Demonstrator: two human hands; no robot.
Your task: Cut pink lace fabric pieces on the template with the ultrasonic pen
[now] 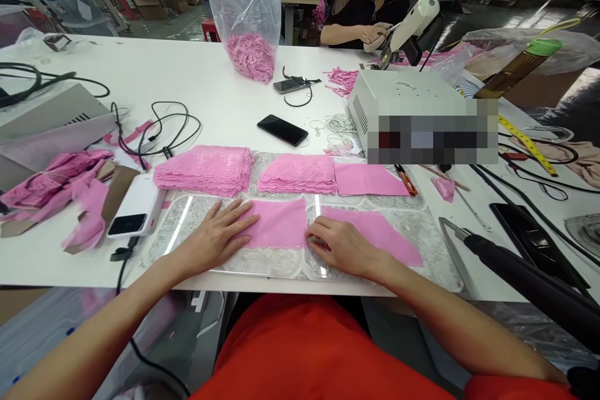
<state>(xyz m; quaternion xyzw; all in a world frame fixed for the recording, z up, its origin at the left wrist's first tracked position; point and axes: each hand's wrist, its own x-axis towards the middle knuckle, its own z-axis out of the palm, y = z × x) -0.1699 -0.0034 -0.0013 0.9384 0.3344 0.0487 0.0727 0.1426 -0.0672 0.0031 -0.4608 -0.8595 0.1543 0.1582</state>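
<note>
My left hand (227, 234) lies flat with fingers spread on the left end of a pink fabric piece (279, 223), which has a lace-like lower edge. At the right edge of that piece, my right hand (342, 247) has its fingers curled together; what they pinch, if anything, is hidden. A second pink piece (379, 231) with a slanted end lies partly behind the right hand. Both pieces rest on a clear panelled mat (187, 244). Beyond them are a tall stack of pink lace pieces (206, 170), a lower stack (299, 174) and a flat pink piece (368, 179).
A white power bank (135, 205) stands left, near tangled black cables (164, 128). Behind the stacks are a black phone (282, 130) and a bag of pink scraps (250, 50). A grey box (417, 97) and a black-handled tool (510, 269) occupy the right. A co-worker (365, 12) sits opposite.
</note>
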